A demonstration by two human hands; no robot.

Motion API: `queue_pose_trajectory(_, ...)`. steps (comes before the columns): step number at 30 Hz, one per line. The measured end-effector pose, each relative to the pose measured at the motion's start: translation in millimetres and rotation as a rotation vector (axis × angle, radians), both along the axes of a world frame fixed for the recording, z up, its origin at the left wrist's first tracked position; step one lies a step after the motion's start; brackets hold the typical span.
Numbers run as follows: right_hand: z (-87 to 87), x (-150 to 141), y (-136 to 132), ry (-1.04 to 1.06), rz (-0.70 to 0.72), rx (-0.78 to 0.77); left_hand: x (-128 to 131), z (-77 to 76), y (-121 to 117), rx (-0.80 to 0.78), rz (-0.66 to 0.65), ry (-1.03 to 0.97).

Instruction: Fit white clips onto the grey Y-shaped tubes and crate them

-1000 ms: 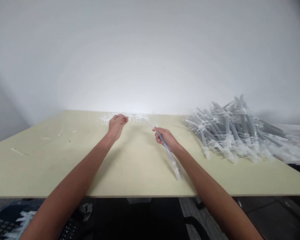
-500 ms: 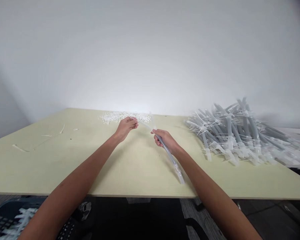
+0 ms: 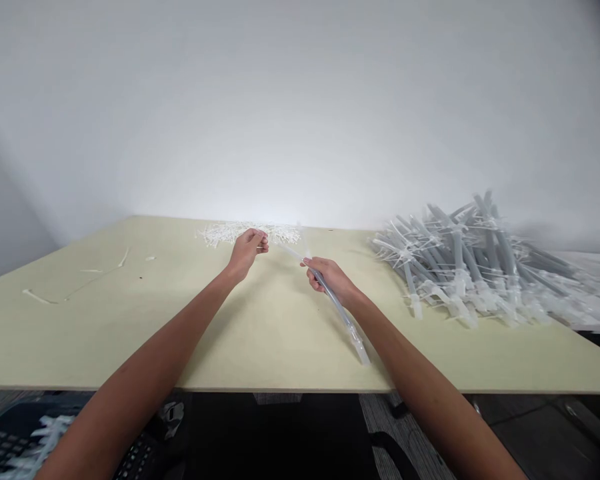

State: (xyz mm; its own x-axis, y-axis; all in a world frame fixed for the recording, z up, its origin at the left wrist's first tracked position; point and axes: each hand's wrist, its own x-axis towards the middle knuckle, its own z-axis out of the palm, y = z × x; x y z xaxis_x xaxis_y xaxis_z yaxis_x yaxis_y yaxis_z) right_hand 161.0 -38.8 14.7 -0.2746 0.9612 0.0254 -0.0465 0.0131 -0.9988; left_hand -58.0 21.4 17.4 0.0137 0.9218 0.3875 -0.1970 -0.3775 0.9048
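Observation:
My right hand point(image 3: 330, 277) is closed round a long grey plastic tube point(image 3: 347, 323) that slants from the table's front edge up toward the far middle. My left hand point(image 3: 247, 249) hovers just in front of a heap of small white cable ties point(image 3: 250, 233) at the table's far edge, fingers pinched together; what they hold is too small to make out. The two hands are a short way apart, left of the tube's far end.
A big pile of grey tubes with white ties point(image 3: 470, 270) fills the right side of the pale yellow table point(image 3: 130, 320). A few white scraps point(image 3: 40, 297) lie at the far left. A black crate point(image 3: 15, 447) sits on the floor below left.
My left hand drew back from the heap of ties with its fingers closing into a pinch. My right hand has kept hold of the tube almost in place.

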Motion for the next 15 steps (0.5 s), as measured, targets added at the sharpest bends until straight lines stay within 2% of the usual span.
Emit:
queue_pose_trajectory(6,-1.1,0,1,-0.002,-0.002,0.004,1,-2.3,-2,0.021,-0.026,0.071)
queue_pose_trajectory(15,-0.7,-2,0,-0.029,-0.02,0.011,7,-14.3,-2,-0.078,-0.085,-0.063)
